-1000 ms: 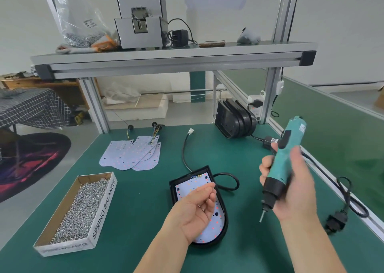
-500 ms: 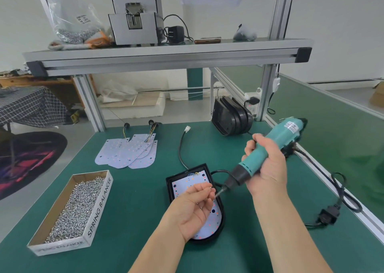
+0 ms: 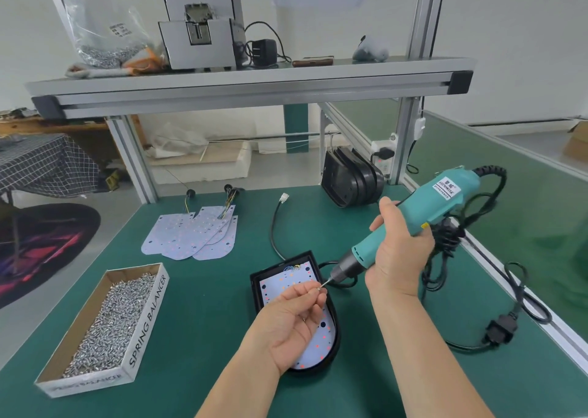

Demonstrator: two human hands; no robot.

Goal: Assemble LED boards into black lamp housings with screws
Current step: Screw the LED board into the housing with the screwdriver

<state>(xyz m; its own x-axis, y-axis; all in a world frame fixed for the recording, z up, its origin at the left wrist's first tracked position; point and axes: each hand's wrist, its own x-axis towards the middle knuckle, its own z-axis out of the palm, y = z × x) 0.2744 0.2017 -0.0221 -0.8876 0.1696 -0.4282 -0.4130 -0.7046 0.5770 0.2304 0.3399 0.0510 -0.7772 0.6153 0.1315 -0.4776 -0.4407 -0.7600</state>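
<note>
A black lamp housing (image 3: 258,285) lies on the green table with a white LED board (image 3: 321,347) seated inside it. Above it, my left hand (image 3: 294,322) is palm-up and pinches a small screw (image 3: 320,288) at its fingertips. My right hand (image 3: 397,252) grips a teal electric screwdriver (image 3: 420,217), tilted down to the left. Its bit tip (image 3: 327,281) meets the screw.
A cardboard box of screws (image 3: 105,325) sits at the left. Spare LED boards (image 3: 194,236) lie behind it. Stacked black housings (image 3: 350,182) stand at the back right. The driver's black cable and plug (image 3: 499,335) trail along the right edge. An overhead shelf (image 3: 248,83) carries a screw feeder.
My right hand swung the screwdriver from upright to a slant and brought its bit down onto the screw held in my left fingertips. The left hand stayed over the housing.
</note>
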